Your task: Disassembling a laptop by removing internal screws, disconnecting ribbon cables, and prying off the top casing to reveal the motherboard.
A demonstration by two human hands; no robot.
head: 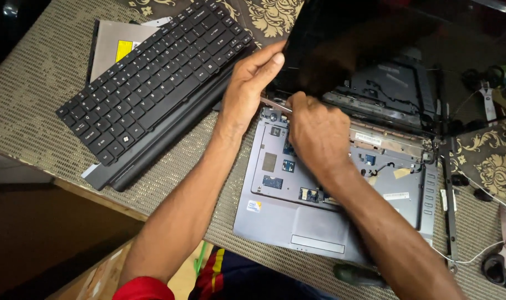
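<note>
Table (36,94) has a woven mat on it. On the mat in front of you is the grey laptop base (319,216), with its keyboard out and the inner deck and small boards exposed. The black screen lid (375,44) stands open and tilted back behind it. The removed black keyboard (153,78) lies diagonally to the left on the mat, well clear of the base and partly covering a flat silver drive (117,44). Your left hand (250,83) is pinched on the lid's lower left edge, thumb in front and fingers behind. Your right hand (314,130) is curled nearly closed at the left hinge corner, just beside the left hand. Can't tell what it's gripping, if anything. A dark-handled tool (358,273) lies at the base's front edge.
</note>
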